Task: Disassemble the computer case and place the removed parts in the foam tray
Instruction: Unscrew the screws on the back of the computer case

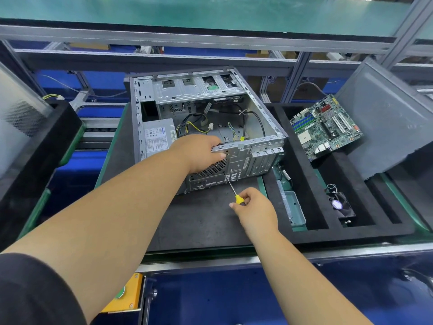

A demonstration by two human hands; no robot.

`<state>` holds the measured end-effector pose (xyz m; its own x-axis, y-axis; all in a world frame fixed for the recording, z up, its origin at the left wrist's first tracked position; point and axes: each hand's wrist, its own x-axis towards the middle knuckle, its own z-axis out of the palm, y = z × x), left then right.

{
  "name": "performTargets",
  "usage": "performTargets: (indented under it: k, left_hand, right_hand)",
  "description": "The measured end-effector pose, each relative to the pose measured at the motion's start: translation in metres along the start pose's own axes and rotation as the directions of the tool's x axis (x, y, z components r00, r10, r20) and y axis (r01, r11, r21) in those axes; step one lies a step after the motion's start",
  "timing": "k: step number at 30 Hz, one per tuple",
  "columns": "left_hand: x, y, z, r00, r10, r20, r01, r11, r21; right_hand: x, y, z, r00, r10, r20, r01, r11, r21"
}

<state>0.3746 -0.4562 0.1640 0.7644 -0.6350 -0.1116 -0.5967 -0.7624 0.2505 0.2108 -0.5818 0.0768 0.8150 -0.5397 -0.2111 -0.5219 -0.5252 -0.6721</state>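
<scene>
Lower left of frame: a yellow box with a green button (125, 295), fixed below the tabletop edge.

Lower centre: right hand (254, 208), fingers curled round the yellow handle of a screwdriver (230, 186); its shaft slants up-left, with the tip at the rear panel of the computer case (201, 113).

Centre: left hand (199, 152), fingers hooked over the case's top rear rail, thumb against the fan grille.

The case lies on a dark mat (201, 221) on the tabletop, its side open. Bare mat shows in front of it.

Inside the case, left: a power supply (158, 137) with a white label; the print is too small to read. Loose cables lie beside it.

Right of frame: a black foam tray (311, 235) just beside the case. In its compartments, near to far, are a clear plastic box (293, 207), a small fan (339, 204) and a motherboard (325, 126). A grey side panel (384, 118) leans at its far right.
</scene>
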Motion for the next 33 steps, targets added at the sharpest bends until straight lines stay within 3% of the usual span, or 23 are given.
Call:
performTargets:
  k: [12, 19, 28, 33]
  left_hand:
    - [0.000, -0.001, 0.001, 1.000, 0.005, -0.001, -0.005, 1.000, 0.007]
    - [0.001, -0.002, 0.002, 1.000, 0.006, -0.020, -0.006, 1.000, 0.013]
    - [0.001, -0.003, 0.004, 0.999, -0.007, -0.033, 0.007, 1.000, -0.003]
    - [0.000, -0.003, 0.004, 0.999, -0.017, -0.040, 0.017, 1.000, 0.003]
  right_hand:
    - [-0.002, 0.013, -0.004, 1.000, 0.004, -0.016, -0.005, 0.999, -0.045]
    - [0.004, 0.057, -0.046, 0.994, 0.079, -0.080, -0.082, 0.996, -0.032]
    - [0.022, 0.112, -0.098, 0.945, 0.233, -0.230, -0.274, 0.948, -0.165]
    - [0.026, 0.128, -0.099, 0.960, 0.249, -0.131, -0.280, 0.888, -0.365]
